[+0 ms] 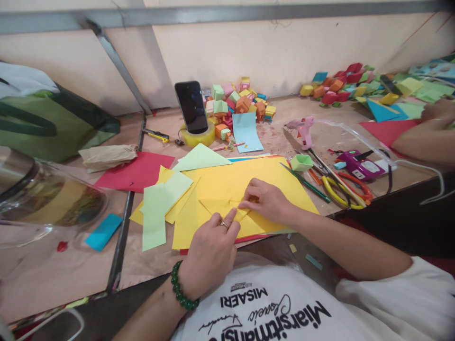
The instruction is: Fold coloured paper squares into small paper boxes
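A small piece of folded yellow paper lies on a stack of yellow sheets. My left hand, wearing a ring and a green bead bracelet, presses its fingertips on the near edge of the folded piece; its thumb is hidden. The fingers of my right hand are pinched together on the right part of the same piece, close to the left index finger. Light green strips and a light green sheet overlap the stack's left and far sides.
A phone leans on a tape roll before piled paper cubes. At right are a green paper box, scissors, a pink glue gun, a purple power strip and another person's arm. A glass jug stands left.
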Tool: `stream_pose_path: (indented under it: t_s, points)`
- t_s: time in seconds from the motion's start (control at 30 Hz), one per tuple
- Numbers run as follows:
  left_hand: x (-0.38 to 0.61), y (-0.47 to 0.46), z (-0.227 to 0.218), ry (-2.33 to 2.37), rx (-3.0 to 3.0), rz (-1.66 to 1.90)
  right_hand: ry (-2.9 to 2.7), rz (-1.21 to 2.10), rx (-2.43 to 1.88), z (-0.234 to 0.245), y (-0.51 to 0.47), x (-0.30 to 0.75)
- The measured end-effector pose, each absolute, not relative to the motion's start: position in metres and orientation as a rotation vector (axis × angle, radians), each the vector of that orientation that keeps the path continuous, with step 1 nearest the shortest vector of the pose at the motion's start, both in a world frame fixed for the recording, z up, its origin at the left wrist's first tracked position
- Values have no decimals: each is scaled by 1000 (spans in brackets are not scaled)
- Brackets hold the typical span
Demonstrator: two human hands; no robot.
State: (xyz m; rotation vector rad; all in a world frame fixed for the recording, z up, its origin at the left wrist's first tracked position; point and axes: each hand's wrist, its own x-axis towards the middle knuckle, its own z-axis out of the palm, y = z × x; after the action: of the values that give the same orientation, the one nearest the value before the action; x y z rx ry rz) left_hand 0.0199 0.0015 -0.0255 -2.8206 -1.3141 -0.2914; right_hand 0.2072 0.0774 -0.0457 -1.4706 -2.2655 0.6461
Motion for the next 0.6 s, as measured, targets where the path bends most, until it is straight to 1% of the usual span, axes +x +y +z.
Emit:
stream_pose_path:
  t_s: [0.37, 0.6]
  points:
    - [22, 3, -25, -1264, -2803, -251, -2218, 634, -1517, -45, 77, 214]
    - [20, 5, -24, -1276, -2852, -243, -2219, 739, -1425, -41, 76, 220]
